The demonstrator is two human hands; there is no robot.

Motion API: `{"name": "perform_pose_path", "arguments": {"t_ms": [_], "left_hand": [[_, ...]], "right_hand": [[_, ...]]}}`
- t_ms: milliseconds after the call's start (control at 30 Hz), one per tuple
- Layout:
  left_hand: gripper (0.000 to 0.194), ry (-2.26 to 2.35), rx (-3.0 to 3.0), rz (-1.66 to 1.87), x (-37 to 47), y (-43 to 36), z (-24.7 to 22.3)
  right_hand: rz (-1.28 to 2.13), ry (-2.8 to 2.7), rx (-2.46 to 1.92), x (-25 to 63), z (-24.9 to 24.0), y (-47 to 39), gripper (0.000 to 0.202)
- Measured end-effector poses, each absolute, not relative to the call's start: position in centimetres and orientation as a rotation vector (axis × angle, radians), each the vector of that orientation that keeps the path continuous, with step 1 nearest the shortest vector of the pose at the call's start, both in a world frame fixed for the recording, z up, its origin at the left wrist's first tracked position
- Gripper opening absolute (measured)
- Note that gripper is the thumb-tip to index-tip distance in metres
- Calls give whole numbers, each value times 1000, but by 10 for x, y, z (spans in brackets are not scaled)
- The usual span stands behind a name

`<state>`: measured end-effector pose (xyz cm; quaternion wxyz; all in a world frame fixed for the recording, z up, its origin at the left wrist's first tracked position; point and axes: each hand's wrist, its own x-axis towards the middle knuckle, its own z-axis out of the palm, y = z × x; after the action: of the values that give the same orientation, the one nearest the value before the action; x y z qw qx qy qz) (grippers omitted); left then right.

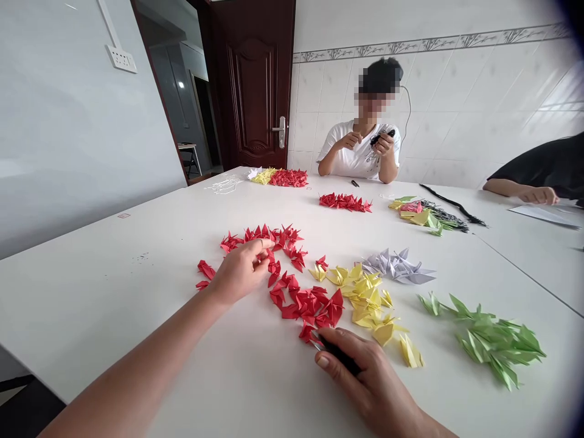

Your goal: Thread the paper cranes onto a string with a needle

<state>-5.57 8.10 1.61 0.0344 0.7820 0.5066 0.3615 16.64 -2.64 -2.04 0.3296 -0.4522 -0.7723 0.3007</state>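
Observation:
My left hand (246,267) hovers over or touches a curved band of red folded paper cranes (310,304) on the white table (182,353). Its index finger is stretched out and the others are bent; nothing shows plainly in its grasp. Nearer to me, my right hand (374,377) is closed round a pair of black thread snips (342,356), whose metal tips point at the closest red cranes. Yellow paper cranes (365,298) lie just beyond that hand. Most of the snips' handle is hidden by my fingers.
Lilac cranes (396,266) and green cranes (488,337) lie to the right. Farther off are more red cranes (345,202) and a tasselled bundle (424,213). Across the table a person (360,140) holds something black; a sleeved arm (538,164) rests at the right.

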Motion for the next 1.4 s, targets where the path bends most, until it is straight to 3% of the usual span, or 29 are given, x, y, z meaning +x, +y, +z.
{"name": "perform_pose_path", "arguments": {"t_ms": [367, 633, 900, 1400], "left_hand": [[20, 1724, 2231, 1215, -79, 99, 20], [12, 1095, 2418, 1352, -49, 76, 15], [15, 845, 2568, 1061, -27, 47, 11], [16, 705, 2605, 876, -24, 34, 7]], "right_hand": [[779, -2069, -1155, 166, -18, -26, 25], [777, -1934, -1167, 167, -19, -25, 29], [804, -1789, -1159, 167, -25, -21, 32], [881, -1757, -1150, 166, -28, -19, 28]]}}
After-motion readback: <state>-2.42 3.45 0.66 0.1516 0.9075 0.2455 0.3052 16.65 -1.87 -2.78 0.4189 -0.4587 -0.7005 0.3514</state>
